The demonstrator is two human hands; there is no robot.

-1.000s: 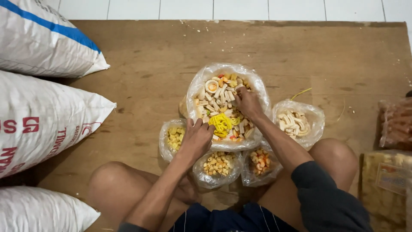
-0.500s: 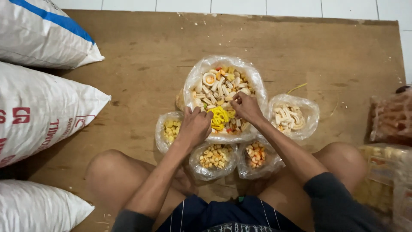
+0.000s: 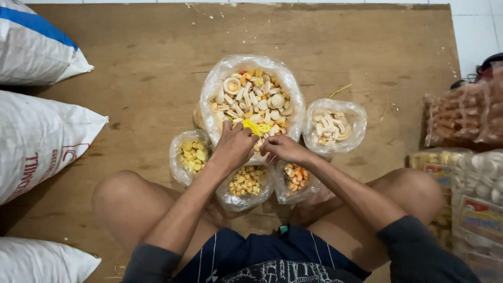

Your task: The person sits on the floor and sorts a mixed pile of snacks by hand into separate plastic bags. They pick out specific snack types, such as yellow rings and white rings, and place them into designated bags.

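Note:
I sit cross-legged on a wooden floor board (image 3: 136, 68). A big clear plastic bag of mixed crackers (image 3: 251, 97) stands in front of me. My left hand (image 3: 234, 147) and my right hand (image 3: 283, 149) meet at its near rim, both pinching a small yellow piece (image 3: 253, 127). Around the big bag stand smaller clear bags: yellow cubes (image 3: 192, 155) at the left, pale round pieces (image 3: 246, 182) under my left wrist, orange pieces (image 3: 296, 177) under my right wrist, and white curled crackers (image 3: 331, 127) at the right.
Three white woven sacks (image 3: 39, 136) lie along the left side. Packed snack bags (image 3: 463, 112) are stacked at the right edge, more (image 3: 479, 199) beside my right knee. White floor tiles (image 3: 474, 26) show beyond the board at the top right.
Both hands drew back from the middle of the big bag to its near rim, coming together on the yellow piece. The camera moved closer.

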